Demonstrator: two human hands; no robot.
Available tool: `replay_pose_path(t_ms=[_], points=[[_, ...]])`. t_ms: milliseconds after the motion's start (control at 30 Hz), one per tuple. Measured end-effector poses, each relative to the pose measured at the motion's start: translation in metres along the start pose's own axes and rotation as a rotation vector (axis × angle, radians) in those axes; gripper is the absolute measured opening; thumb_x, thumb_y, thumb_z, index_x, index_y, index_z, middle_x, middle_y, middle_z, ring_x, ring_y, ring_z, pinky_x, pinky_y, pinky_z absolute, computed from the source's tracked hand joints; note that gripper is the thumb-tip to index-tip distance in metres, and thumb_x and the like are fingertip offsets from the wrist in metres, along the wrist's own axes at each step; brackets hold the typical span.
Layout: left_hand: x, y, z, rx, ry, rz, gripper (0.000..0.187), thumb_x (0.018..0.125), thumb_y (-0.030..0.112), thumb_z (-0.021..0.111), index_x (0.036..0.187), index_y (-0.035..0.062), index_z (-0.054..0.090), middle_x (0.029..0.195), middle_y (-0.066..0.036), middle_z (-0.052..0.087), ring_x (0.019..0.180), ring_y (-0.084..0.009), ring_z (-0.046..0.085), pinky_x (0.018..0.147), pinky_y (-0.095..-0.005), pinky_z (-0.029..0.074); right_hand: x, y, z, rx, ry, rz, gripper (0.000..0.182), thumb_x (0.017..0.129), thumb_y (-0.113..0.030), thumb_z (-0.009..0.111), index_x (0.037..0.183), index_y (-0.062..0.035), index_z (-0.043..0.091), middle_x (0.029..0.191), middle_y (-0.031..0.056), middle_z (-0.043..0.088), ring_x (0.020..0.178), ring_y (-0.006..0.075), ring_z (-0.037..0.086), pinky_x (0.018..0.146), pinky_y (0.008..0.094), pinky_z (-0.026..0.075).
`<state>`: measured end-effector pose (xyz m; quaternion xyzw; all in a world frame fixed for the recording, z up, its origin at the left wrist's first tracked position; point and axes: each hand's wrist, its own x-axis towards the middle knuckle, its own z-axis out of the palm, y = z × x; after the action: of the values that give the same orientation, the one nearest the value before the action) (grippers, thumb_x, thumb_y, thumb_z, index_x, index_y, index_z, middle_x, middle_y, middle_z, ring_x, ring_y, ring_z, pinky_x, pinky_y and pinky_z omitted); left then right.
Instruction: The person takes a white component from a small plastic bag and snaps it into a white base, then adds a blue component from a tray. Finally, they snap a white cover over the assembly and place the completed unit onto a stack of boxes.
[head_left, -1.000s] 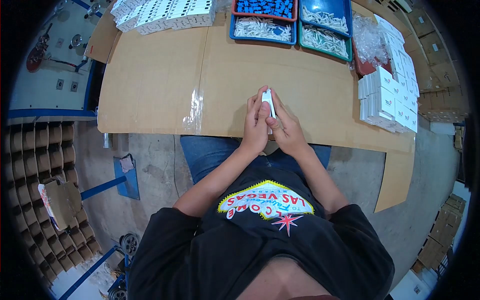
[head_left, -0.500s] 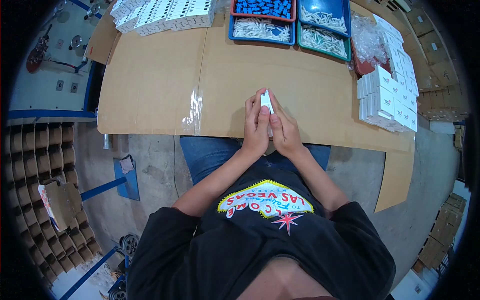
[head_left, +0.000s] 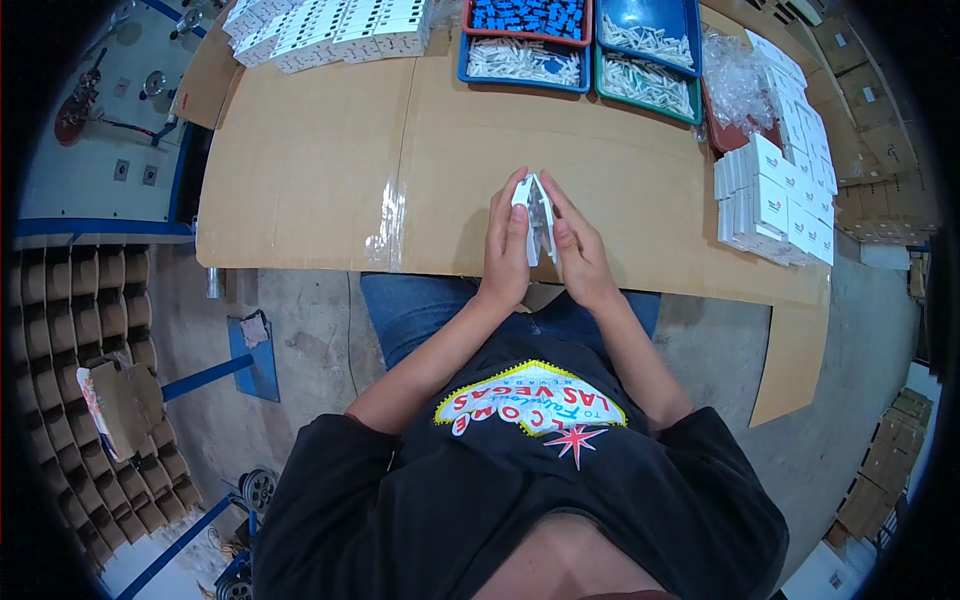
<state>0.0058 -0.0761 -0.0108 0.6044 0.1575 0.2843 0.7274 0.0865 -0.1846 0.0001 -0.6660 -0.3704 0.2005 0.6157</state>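
One view only: your head camera, looking steeply down over your chest and forearms onto the cardboard-covered table [head_left: 300, 170]. Fisheye lens, dark corners. Hands sit mid-frame, fairly near; parts trays [head_left: 525, 62] line the far top edge, floor shows at both sides.

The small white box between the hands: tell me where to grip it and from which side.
Probably by its two broad flat faces, coming in from left and right. The small white box stands on edge over the cardboard-covered table, thin side up, with the left hand flat against one face and the right hand against the other. Its far end appears spread open, so grip nearer the closed end.
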Motion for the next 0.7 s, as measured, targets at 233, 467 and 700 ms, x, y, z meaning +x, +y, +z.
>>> replay_pose_path(t_ms=[233, 467, 700], points=[[0.004, 0.006, -0.003, -0.071, 0.048, -0.082, 0.053, 0.113, 0.040, 0.033, 0.154, 0.0065, 0.039, 0.145, -0.014, 0.049, 0.132, -0.0218, 0.048, 0.113, -0.0346, 0.036, 0.000, -0.013, -0.004, 0.034, -0.002, 0.144, 0.065, 0.101, -0.032, 0.064, 0.156, -0.0057, 0.039, 0.153, 0.0182, 0.049, 0.143, 0.0293, 0.047, 0.114, 0.0461, 0.041], [0.003, -0.006, -0.003, -0.039, -0.007, -0.064, 0.049, 0.112, 0.034, 0.038, 0.152, 0.0065, 0.039, 0.138, -0.011, 0.052, 0.123, -0.0187, 0.051, 0.107, -0.0331, 0.040, 0.002, -0.011, 0.005, 0.054, 0.014, 0.182, 0.062, 0.099, -0.021, 0.066, 0.154, -0.0070, 0.042, 0.147, 0.0166, 0.054, 0.136, 0.0302, 0.053, 0.110, 0.0465, 0.046], [0.004, -0.001, -0.006, 0.018, -0.019, -0.010, 0.050, 0.107, 0.022, 0.045, 0.153, 0.0043, 0.038, 0.135, -0.011, 0.051, 0.119, -0.0178, 0.053, 0.103, -0.0331, 0.043, 0.003, -0.009, 0.005, 0.140, -0.021, 0.170, 0.059, 0.100, -0.015, 0.060, 0.155, -0.0085, 0.041, 0.150, 0.0163, 0.050, 0.138, 0.0284, 0.050, 0.110, 0.0459, 0.045]])
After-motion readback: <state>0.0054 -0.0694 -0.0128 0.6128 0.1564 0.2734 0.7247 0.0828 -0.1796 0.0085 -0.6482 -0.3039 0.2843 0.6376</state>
